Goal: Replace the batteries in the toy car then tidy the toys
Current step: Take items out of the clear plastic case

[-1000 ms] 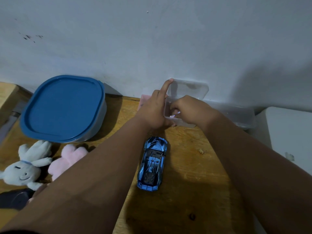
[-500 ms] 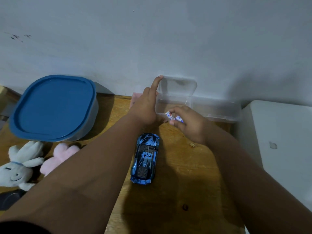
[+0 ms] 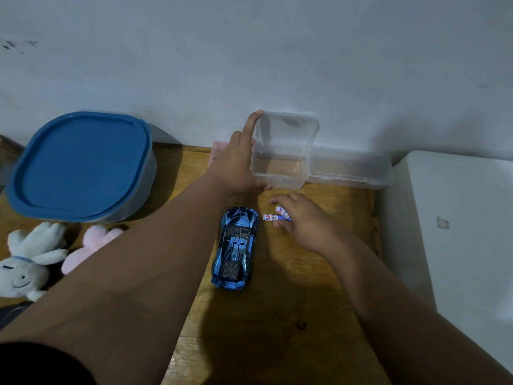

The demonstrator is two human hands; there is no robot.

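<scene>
A shiny blue toy car (image 3: 235, 250) stands on the wooden table (image 3: 291, 315), nose toward the wall. My right hand (image 3: 304, 222) hovers just right of the car's nose, fingers closed on two small white batteries (image 3: 277, 215). My left hand (image 3: 238, 165) rests against the left side of a small clear plastic box (image 3: 280, 173), forefinger propping its raised lid (image 3: 287, 129). That box looks empty.
A second clear box (image 3: 349, 170) sits to the right against the wall. A large container with a blue lid (image 3: 80, 165) stands at the left. A white plush rabbit (image 3: 25, 262) and a pink plush toy (image 3: 94, 243) lie below it. A white surface (image 3: 460, 223) borders the table's right edge.
My right hand has come out of the clear box with the batteries and moved down beside the car's nose. My left hand still holds the lid up.
</scene>
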